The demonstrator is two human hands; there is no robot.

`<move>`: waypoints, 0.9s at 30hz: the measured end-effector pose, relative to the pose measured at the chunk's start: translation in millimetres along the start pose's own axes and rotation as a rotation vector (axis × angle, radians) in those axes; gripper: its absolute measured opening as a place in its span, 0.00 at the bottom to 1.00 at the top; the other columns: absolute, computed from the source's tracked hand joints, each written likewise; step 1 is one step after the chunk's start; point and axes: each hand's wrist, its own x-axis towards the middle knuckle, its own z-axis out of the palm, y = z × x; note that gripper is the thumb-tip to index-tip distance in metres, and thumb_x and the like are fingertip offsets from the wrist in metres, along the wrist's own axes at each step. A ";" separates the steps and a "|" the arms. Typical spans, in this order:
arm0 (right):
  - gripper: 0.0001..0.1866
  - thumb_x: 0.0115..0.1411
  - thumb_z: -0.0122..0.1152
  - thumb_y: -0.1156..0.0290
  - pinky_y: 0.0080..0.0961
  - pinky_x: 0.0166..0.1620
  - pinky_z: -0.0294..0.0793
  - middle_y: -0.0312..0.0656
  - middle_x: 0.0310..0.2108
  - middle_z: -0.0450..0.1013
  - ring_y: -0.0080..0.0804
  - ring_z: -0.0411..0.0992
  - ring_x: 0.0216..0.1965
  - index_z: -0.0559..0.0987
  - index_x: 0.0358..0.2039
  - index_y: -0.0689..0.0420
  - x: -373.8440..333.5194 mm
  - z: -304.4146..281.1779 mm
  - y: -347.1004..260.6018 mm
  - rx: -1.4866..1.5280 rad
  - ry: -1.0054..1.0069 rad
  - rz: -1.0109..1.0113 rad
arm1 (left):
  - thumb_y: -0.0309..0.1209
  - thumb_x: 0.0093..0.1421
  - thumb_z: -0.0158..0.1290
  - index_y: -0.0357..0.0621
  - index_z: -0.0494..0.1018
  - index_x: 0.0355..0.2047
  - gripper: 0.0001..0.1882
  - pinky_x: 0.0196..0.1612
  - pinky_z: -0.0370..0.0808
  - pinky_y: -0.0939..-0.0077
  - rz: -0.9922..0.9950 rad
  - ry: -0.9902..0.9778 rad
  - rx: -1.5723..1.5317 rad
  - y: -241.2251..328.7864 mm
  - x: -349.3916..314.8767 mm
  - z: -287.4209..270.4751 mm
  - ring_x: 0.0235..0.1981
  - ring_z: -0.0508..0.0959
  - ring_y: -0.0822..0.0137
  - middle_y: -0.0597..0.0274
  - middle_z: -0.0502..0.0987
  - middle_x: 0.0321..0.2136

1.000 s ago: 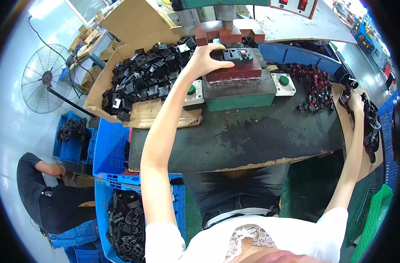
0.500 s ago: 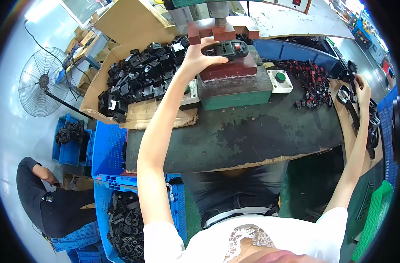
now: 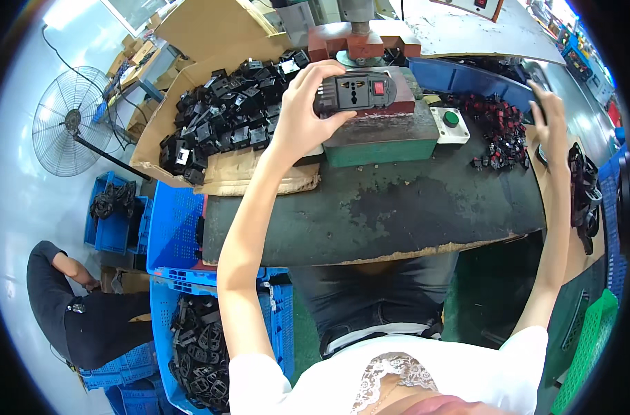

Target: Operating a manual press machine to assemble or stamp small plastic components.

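My left hand [image 3: 308, 114] grips a black power-strip socket housing [image 3: 357, 93] by its left end, thumb below and fingers above. Its face, with socket holes and a red switch, is turned toward me. The housing is in front of the press's dark red block [image 3: 400, 108], under the upper red press tool [image 3: 364, 45]. At the right edge of the bench my right hand [image 3: 552, 124] is raised, slightly blurred. Its thumb and fingers are closed around a dark elongated part [image 3: 538, 111], mostly hidden. Black parts with straps [image 3: 586, 197] lie beside that forearm.
A carton [image 3: 146, 149] of black housings stands left of the press. A green button box [image 3: 451, 124] is at the press's right, near a pile of red and black switches [image 3: 503, 138]. Blue crates [image 3: 164, 311] stand lower left; a person [image 3: 87, 311] bends beyond them.
The housing in my left hand has tilted up, its face now toward me, and come nearer. My right hand has moved left and slightly farther away.
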 end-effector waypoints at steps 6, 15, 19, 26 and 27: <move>0.16 0.45 0.55 0.74 0.43 0.59 0.63 0.38 0.33 0.69 0.35 0.69 0.42 0.77 0.38 0.53 46.4 39.9 -124.1 0.220 -0.053 -0.679 | 0.25 0.38 0.65 0.43 0.69 0.45 0.30 0.53 0.65 0.63 -0.007 0.099 0.587 29.9 -57.8 -68.6 0.48 0.71 0.55 0.58 0.73 0.45; 0.19 0.58 0.55 0.71 0.32 0.55 0.63 0.44 0.43 0.69 0.41 0.65 0.49 0.72 0.51 0.55 98.8 91.7 -212.5 0.513 -0.250 -0.736 | 0.20 0.39 0.65 0.42 0.69 0.45 0.30 0.53 0.67 0.68 -0.471 0.425 0.749 60.0 -188.3 -169.9 0.48 0.72 0.58 0.57 0.73 0.45; 0.18 0.59 0.54 0.70 0.35 0.55 0.63 0.45 0.55 0.64 0.45 0.64 0.54 0.74 0.51 0.52 103.2 97.3 -205.7 0.604 -0.320 -0.605 | 0.21 0.42 0.63 0.42 0.68 0.49 0.31 0.56 0.63 0.64 -0.638 0.396 0.974 40.9 -228.0 -190.6 0.52 0.68 0.54 0.55 0.70 0.48; 0.16 0.62 0.51 0.63 0.36 0.54 0.66 0.46 0.55 0.65 0.45 0.67 0.53 0.76 0.49 0.51 101.8 104.1 -186.2 0.606 -0.455 -0.510 | 0.24 0.50 0.58 0.40 0.73 0.42 0.17 0.54 0.66 0.66 -0.551 0.436 1.035 4.8 -230.2 -193.0 0.48 0.71 0.56 0.55 0.74 0.44; 0.16 0.62 0.51 0.63 0.36 0.54 0.66 0.46 0.55 0.65 0.45 0.67 0.53 0.76 0.49 0.51 100.4 104.1 -185.0 0.622 -0.446 -0.524 | 0.24 0.50 0.57 0.39 0.74 0.39 0.14 0.52 0.68 0.67 -0.483 0.433 0.992 -0.2 -220.0 -192.4 0.46 0.73 0.56 0.55 0.75 0.41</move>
